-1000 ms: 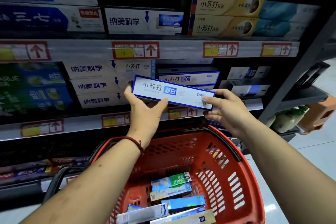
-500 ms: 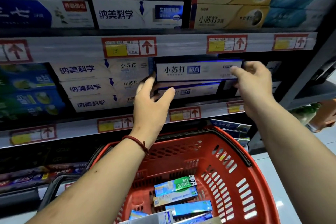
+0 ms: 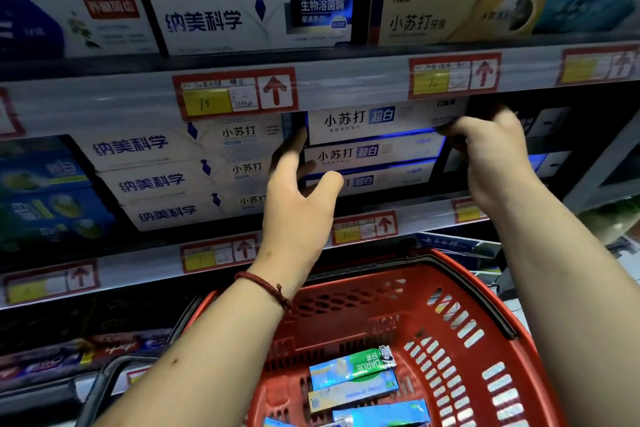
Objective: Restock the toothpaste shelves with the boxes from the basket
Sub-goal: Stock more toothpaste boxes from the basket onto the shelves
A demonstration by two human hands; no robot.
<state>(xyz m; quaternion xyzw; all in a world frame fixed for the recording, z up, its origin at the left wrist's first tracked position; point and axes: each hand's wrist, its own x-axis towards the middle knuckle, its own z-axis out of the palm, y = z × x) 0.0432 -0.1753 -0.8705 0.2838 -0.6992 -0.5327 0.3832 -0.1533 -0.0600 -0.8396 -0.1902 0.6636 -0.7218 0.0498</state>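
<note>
A white and blue toothpaste box (image 3: 374, 120) lies on top of two matching boxes (image 3: 363, 152) on the middle shelf (image 3: 149, 265). My left hand (image 3: 298, 204) reaches up with straight fingers that touch the box's left end. At the box's right end my right hand (image 3: 491, 156) has its fingers curled round the corner. Below my arms is the red basket (image 3: 485, 291), which holds several toothpaste boxes (image 3: 353, 371), one green and blue.
White boxes (image 3: 145, 180) are stacked left of the slot, and green-blue ones (image 3: 45, 204) further left. The upper shelf rail (image 3: 346, 80) with price tags hangs just above the box. A dark gap (image 3: 512, 163) lies right of the stack. Lower shelves hold dark boxes (image 3: 52, 360).
The box went from held out in front of the shelf to lying in the slot on top of the stack. Both hands followed it up and in, and the view moved closer.
</note>
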